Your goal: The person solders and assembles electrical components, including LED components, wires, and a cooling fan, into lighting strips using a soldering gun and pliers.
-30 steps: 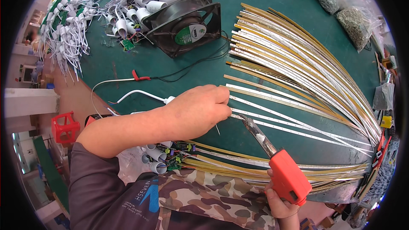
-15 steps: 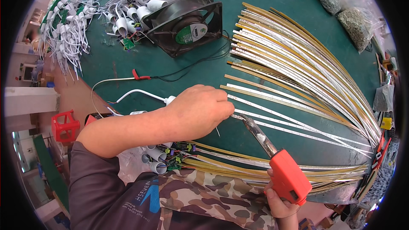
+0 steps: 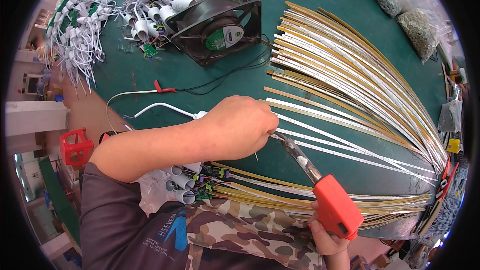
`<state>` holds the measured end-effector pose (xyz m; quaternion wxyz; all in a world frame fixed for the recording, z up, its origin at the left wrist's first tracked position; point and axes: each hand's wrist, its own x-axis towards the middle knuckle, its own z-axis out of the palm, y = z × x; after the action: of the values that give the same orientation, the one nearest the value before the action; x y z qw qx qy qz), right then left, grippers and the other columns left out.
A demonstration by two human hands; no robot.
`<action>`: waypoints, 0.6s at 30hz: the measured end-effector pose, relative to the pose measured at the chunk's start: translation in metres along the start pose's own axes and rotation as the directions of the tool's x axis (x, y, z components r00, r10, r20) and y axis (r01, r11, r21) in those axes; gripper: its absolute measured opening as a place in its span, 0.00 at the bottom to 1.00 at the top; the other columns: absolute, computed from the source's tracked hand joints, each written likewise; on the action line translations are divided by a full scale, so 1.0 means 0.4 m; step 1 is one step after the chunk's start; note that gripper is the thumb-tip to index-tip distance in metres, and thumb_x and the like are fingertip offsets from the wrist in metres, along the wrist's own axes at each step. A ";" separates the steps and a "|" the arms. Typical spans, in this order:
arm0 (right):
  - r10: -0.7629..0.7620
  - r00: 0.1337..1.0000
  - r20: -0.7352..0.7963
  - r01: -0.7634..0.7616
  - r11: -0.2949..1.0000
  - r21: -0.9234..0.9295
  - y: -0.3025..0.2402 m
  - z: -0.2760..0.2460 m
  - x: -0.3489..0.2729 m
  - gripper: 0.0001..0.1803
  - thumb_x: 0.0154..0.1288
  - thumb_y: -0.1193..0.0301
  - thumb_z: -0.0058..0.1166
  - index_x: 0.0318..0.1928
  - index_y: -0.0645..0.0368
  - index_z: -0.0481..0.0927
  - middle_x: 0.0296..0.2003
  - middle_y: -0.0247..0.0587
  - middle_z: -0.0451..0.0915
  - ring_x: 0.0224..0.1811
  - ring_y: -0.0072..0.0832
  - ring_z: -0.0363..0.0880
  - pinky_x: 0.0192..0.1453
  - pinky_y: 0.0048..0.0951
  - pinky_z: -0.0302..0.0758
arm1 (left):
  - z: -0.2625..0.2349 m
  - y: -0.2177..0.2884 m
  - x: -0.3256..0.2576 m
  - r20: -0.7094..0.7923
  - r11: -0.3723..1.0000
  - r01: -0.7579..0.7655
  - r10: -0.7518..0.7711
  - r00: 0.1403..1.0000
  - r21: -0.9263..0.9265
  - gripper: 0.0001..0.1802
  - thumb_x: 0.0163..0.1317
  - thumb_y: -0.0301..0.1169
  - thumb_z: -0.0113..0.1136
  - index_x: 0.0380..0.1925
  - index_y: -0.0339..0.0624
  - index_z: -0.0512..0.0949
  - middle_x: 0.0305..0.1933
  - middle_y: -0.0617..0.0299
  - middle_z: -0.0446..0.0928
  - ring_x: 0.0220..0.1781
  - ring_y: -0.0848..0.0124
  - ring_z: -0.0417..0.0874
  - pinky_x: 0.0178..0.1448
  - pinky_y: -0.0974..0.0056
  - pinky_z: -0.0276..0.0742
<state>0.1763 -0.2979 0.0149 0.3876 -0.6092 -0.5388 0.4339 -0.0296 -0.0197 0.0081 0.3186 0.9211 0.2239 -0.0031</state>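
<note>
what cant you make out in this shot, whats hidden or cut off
- Head view: the left hand covers its own fingertips and the strip end it pinches, so the grip is unseen.
- The soldering iron tip meets the white strip right at the knuckles; contact unclear.
- The right hand is cut by the lower edge and hidden behind the orange handle.
- Small circuit boards under the forearm: too small to read.

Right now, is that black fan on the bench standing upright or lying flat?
Tilted: the black fan leans back, one edge on the green bench, its round hub facing up towards the camera.
</note>
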 end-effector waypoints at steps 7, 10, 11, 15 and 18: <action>0.179 0.958 -0.222 -0.160 0.982 0.102 -0.051 0.035 0.046 0.16 0.44 0.77 0.61 0.38 0.65 0.84 0.29 0.43 0.82 0.33 0.43 0.82 0.42 0.35 0.79 | -0.003 0.007 0.007 0.012 1.000 0.029 -0.029 0.999 0.011 0.03 0.54 0.27 0.59 0.25 0.40 0.80 0.29 0.54 0.78 0.36 0.51 0.80 0.42 0.49 0.76; 0.142 0.972 -0.187 -0.142 0.990 0.014 -0.044 0.036 0.043 0.16 0.44 0.77 0.62 0.38 0.65 0.84 0.29 0.43 0.82 0.33 0.44 0.82 0.46 0.36 0.79 | -0.004 0.007 0.006 0.011 0.999 0.035 -0.035 0.999 0.006 0.03 0.54 0.27 0.59 0.25 0.40 0.80 0.29 0.54 0.78 0.36 0.51 0.80 0.42 0.49 0.76; 0.147 0.971 -0.188 -0.147 0.989 0.010 -0.045 0.036 0.042 0.16 0.44 0.77 0.62 0.38 0.65 0.84 0.29 0.42 0.82 0.33 0.45 0.82 0.48 0.37 0.79 | -0.005 0.008 0.007 0.011 0.999 0.034 -0.034 0.999 0.006 0.03 0.54 0.27 0.59 0.25 0.40 0.80 0.29 0.54 0.78 0.36 0.51 0.80 0.42 0.49 0.76; 0.140 0.972 -0.190 -0.143 0.990 0.001 -0.045 0.037 0.041 0.15 0.43 0.77 0.62 0.37 0.64 0.84 0.30 0.43 0.83 0.35 0.46 0.83 0.53 0.39 0.79 | -0.006 0.009 0.010 0.038 0.999 0.053 -0.053 0.998 0.006 0.03 0.53 0.27 0.58 0.25 0.40 0.79 0.29 0.54 0.78 0.36 0.51 0.80 0.42 0.49 0.76; 0.125 0.978 -0.167 -0.138 0.988 -0.069 -0.042 0.034 0.038 0.15 0.43 0.77 0.62 0.36 0.63 0.84 0.30 0.43 0.83 0.36 0.47 0.83 0.54 0.39 0.79 | -0.008 0.010 0.011 0.045 0.998 0.058 -0.058 0.997 0.010 0.03 0.52 0.27 0.58 0.24 0.40 0.79 0.29 0.53 0.78 0.36 0.51 0.80 0.42 0.49 0.76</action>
<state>0.1588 -0.2807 0.0245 0.3757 -0.6920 -0.4809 0.3857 -0.0243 -0.0188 0.0124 0.3195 0.9152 0.2432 -0.0342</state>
